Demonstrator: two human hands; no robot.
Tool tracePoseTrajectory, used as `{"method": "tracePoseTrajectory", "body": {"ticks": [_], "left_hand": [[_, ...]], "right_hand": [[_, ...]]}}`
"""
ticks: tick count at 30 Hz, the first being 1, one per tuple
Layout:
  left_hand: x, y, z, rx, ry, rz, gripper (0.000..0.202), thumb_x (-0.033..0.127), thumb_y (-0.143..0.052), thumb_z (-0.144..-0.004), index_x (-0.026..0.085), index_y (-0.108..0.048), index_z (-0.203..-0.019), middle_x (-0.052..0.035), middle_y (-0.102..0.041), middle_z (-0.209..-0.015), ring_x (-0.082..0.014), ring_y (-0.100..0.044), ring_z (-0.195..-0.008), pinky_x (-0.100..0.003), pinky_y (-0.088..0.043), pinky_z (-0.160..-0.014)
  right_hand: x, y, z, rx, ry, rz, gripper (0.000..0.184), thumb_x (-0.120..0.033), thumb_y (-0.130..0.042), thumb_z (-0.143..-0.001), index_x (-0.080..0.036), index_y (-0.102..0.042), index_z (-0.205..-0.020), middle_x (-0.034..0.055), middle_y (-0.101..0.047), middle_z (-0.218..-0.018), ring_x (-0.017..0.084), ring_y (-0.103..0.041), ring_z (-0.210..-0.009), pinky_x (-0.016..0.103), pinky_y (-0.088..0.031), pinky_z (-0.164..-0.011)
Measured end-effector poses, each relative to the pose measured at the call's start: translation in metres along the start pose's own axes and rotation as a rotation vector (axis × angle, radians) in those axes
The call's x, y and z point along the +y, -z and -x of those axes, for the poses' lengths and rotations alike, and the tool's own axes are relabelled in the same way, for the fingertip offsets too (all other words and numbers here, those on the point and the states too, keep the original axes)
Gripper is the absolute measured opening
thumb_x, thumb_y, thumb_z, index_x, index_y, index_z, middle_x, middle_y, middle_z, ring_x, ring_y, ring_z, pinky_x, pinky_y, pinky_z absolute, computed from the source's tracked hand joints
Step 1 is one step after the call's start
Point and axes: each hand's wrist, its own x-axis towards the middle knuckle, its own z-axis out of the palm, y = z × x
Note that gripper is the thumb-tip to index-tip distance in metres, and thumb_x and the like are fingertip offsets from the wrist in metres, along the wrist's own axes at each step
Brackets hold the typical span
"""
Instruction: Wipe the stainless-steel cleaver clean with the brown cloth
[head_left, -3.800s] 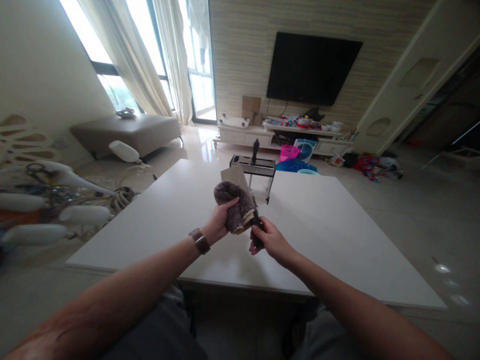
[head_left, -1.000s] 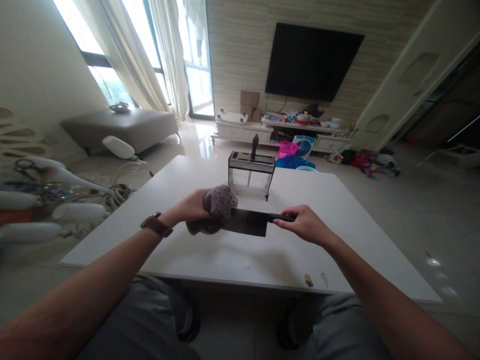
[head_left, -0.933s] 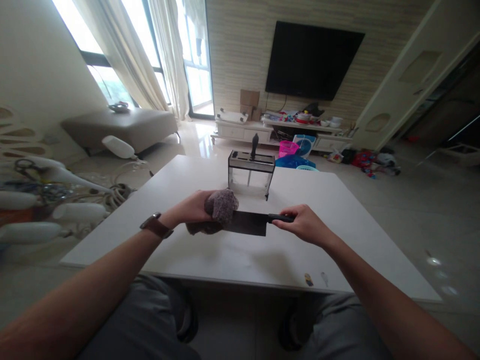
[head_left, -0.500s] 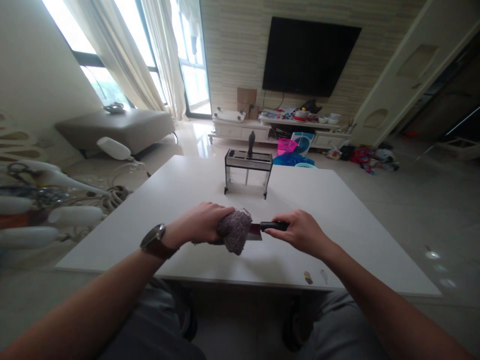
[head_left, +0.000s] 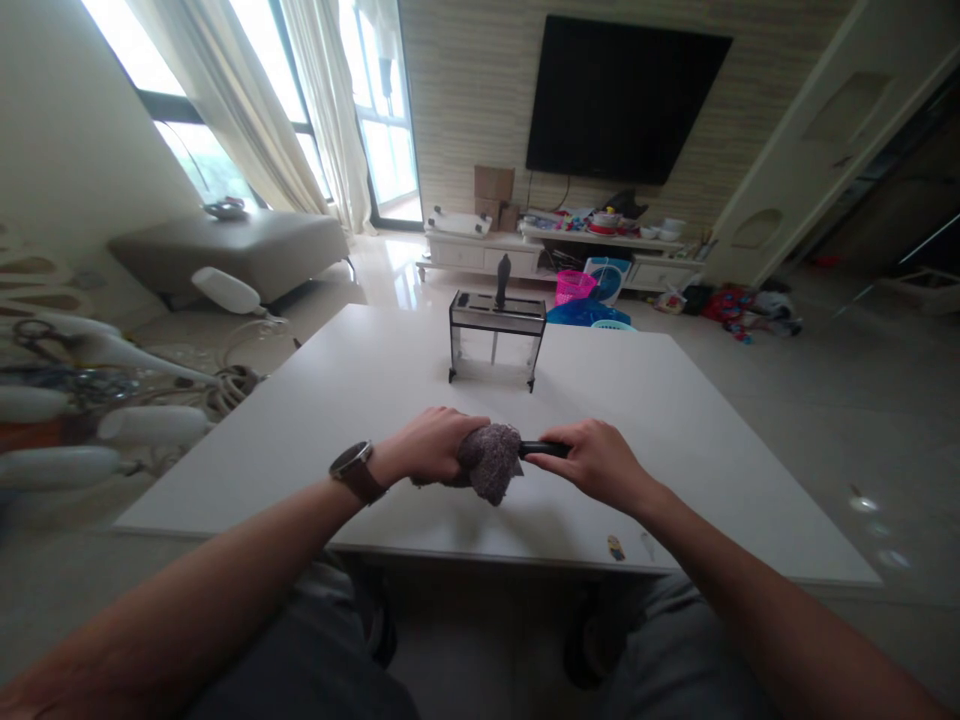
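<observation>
My right hand (head_left: 594,460) is closed around the black handle of a knife (head_left: 541,449). Its blade is almost fully covered, with only a small corner showing near the handle. My left hand (head_left: 435,445) grips a grey-brown fluffy cloth (head_left: 493,462), which is folded around the blade and reaches close to the handle. Both hands are above the front half of a white table (head_left: 300,440). Behind them stands a knife block (head_left: 496,318) with clear sides and a dark top; one black handle sticks up out of it.
Two small stickers, one a yellow figure (head_left: 616,547), are near the table's front edge. White lamp shades (head_left: 154,428) and cables crowd the left side. Beyond the table are a pink basket (head_left: 574,288), a low TV cabinet (head_left: 461,252) and a grey bench (head_left: 232,250).
My left hand has slid the cloth to the right along the blade, up near the handle, so less of the blade shows. My right hand has stayed nearly still.
</observation>
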Motion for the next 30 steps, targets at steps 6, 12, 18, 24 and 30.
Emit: {"method": "tracePoseTrajectory", "body": {"ticks": [6, 12, 18, 24, 30], "left_hand": [[-0.029, 0.012, 0.014, 0.091, 0.091, 0.127, 0.031, 0.02, -0.07, -0.055, 0.028, -0.072, -0.085, -0.0024, -0.072, -0.073, -0.0274, -0.068, -0.075, -0.03, -0.044, -0.067], [-0.043, 0.031, 0.036, 0.272, 0.061, 0.649, 0.046, 0.022, -0.079, -0.06, 0.025, -0.077, -0.106, -0.0053, -0.077, -0.104, -0.0312, -0.07, -0.1, -0.038, -0.055, -0.09], [-0.052, 0.025, 0.035, 0.545, 0.252, 1.013, 0.062, 0.021, -0.092, -0.044, 0.018, -0.075, -0.104, -0.0102, -0.075, -0.111, -0.0378, -0.065, -0.112, -0.048, -0.052, -0.102], [-0.057, 0.007, 0.019, 0.59, 0.382, 1.152, 0.053, 0.025, -0.093, -0.046, 0.016, -0.074, -0.094, -0.0089, -0.077, -0.098, -0.0356, -0.071, -0.097, -0.048, -0.059, -0.09], [-0.062, 0.025, 0.02, 0.655, 0.364, 1.107, 0.057, 0.021, -0.093, -0.042, 0.014, -0.074, -0.094, -0.0082, -0.077, -0.097, -0.034, -0.071, -0.094, -0.049, -0.058, -0.092]], "right_hand": [[0.011, 0.01, 0.007, 0.056, -0.042, -0.066, 0.038, -0.061, -0.06, -0.086, -0.028, -0.08, -0.088, 0.003, -0.072, -0.071, 0.017, -0.059, -0.06, 0.027, -0.031, -0.056], [0.015, 0.016, 0.013, 0.049, -0.081, -0.37, 0.047, -0.061, -0.061, -0.084, -0.018, -0.079, -0.087, 0.0037, -0.069, -0.068, 0.015, -0.052, -0.057, 0.027, -0.034, -0.054], [0.007, 0.014, 0.005, 0.083, -0.152, -0.533, 0.047, -0.061, -0.063, -0.082, -0.016, -0.078, -0.083, 0.0006, -0.058, -0.06, 0.013, -0.045, -0.054, 0.026, -0.031, -0.05], [0.007, 0.008, -0.005, 0.098, -0.192, -0.532, 0.048, -0.062, -0.063, -0.082, -0.016, -0.077, -0.079, -0.0006, -0.051, -0.055, 0.011, -0.041, -0.05, 0.025, -0.029, -0.047], [0.008, 0.009, -0.009, 0.098, -0.239, -0.621, 0.05, -0.063, -0.067, -0.078, -0.014, -0.076, -0.08, -0.0026, -0.045, -0.052, 0.01, -0.036, -0.049, 0.025, -0.025, -0.046]]}}
